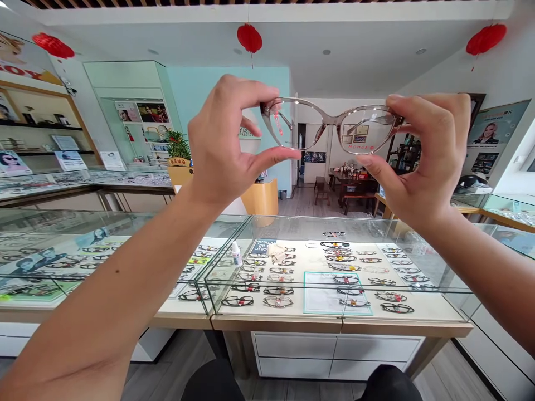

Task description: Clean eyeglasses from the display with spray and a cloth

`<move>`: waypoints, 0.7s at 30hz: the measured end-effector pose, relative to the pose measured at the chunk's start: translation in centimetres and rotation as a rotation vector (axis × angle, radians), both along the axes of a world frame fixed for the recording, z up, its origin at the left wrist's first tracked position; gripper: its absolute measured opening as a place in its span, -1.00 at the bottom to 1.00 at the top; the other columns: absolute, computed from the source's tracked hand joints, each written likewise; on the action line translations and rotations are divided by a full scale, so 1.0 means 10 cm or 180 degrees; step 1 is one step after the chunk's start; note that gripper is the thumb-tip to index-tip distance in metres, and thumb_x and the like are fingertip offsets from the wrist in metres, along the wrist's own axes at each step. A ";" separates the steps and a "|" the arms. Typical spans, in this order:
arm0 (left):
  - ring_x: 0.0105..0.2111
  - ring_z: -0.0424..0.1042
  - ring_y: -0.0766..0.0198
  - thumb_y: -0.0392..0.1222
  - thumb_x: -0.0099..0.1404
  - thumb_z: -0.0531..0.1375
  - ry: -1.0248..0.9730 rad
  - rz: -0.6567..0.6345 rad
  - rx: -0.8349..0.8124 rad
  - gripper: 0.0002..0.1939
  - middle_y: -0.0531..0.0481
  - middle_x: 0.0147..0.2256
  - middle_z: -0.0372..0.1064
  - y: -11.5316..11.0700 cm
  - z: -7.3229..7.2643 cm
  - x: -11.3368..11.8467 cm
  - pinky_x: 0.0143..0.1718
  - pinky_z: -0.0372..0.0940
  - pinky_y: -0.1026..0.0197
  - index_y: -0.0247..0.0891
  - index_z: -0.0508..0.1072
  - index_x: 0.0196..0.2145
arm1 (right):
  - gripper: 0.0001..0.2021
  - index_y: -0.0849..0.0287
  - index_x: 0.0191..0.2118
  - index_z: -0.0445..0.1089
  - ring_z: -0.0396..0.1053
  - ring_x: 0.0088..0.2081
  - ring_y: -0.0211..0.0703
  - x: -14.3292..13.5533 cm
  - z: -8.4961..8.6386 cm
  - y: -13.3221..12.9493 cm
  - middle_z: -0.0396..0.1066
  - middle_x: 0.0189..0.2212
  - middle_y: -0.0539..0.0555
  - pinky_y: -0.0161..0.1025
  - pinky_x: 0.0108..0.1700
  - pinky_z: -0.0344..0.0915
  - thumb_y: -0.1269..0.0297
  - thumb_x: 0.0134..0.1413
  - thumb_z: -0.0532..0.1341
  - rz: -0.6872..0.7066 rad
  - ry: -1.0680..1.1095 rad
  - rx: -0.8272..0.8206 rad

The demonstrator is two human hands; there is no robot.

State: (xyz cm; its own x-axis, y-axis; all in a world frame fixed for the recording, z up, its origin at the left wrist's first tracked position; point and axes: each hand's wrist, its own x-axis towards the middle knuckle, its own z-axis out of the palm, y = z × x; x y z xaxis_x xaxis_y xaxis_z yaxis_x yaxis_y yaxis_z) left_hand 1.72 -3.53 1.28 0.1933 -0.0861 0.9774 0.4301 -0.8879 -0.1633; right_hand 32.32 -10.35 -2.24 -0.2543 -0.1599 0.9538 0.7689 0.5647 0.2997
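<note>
A pair of eyeglasses with a clear greyish frame is held up in front of me, above the display case. My left hand pinches its left end, with the index finger at the top corner and the thumb along the lower rim. My right hand grips the right end between fingers and thumb. Red lettering shows on the lenses. The temples point away from me, seen partly through the lenses.
Below my hands stands a glass display case with rows of eyeglasses, a small white spray bottle and a folded beige cloth. Further back are a wooden reception desk, a potted plant and a dark table. Red lanterns hang overhead.
</note>
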 end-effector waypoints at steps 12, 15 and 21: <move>0.08 0.50 -0.03 0.45 0.07 0.46 -0.0115 0.0008 -0.0273 -0.23 -0.14 0.04 0.46 0.11 -0.56 0.12 -0.13 0.57 -0.02 -0.03 0.50 0.09 | -0.46 -0.21 0.36 0.36 0.37 0.26 0.28 -0.09 -0.50 0.11 0.39 0.20 0.18 0.25 0.23 0.51 -0.05 0.33 0.35 0.0461 0.0278 -0.0727; 0.06 0.51 0.00 0.39 0.15 0.45 -0.0019 -0.0087 -0.0474 -0.23 -0.15 0.05 0.46 0.25 -1.11 0.15 -0.10 0.55 0.03 -0.05 0.45 0.17 | -0.46 -0.18 0.38 0.35 0.40 0.23 0.25 -0.11 -0.95 0.19 0.40 0.18 0.20 0.25 0.19 0.54 0.04 0.34 0.36 0.0516 0.0380 -0.1134; -0.07 0.52 0.16 0.15 0.36 0.40 0.0122 -0.0090 -0.1534 -0.39 -0.20 0.11 0.44 0.25 -2.46 0.15 -0.09 0.55 0.08 -0.15 0.42 0.23 | -0.50 -0.11 0.36 0.37 0.46 0.14 0.14 -0.22 -2.17 0.22 0.43 0.15 0.21 0.17 0.10 0.59 0.16 0.37 0.35 0.0677 0.0821 -0.2236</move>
State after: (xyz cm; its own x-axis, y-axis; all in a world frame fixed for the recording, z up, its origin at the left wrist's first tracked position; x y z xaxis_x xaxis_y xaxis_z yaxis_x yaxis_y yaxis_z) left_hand 3.18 -1.03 -23.31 0.2341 0.3690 0.8995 0.4065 -0.8776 0.2542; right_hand 30.08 -8.12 -23.89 -0.0420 0.4836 0.8743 0.6195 0.6991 -0.3569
